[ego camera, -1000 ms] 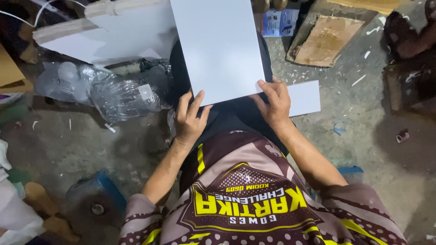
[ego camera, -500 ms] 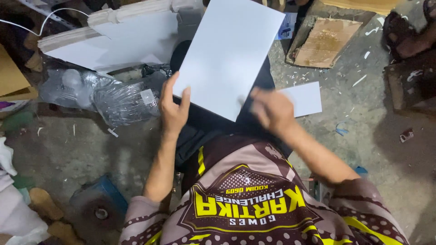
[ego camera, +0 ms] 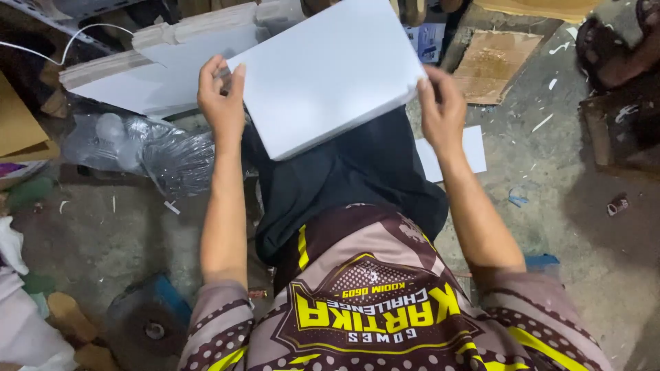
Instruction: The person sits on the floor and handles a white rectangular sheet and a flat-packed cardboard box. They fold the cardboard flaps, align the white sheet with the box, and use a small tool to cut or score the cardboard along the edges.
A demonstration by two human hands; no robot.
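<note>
Held: large white rectangular cardboard sheet (ego camera: 330,72), tilted, lifted over the lap.
Left hand (ego camera: 221,103): fingers clamped on its left edge.
Right hand (ego camera: 443,110): gripping its right edge.
Remaining: stack of white sheets (ego camera: 158,69) on the floor behind.

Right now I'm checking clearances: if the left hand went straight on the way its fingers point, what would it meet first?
Probably the stack of flat white cardboard sheets lying beyond the left hand, which grips the white rectangular board; depth is unclear.

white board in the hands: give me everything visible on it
The white board is a plain, matte rectangular sheet that looks like thick card or foam board, with a thin edge showing along its lower side. It is unmarked and uncreased. It is held tilted, above the dark cloth on the person's lap. The left hand grips its left edge, the right hand its right corner. Its top runs out of view.
</note>
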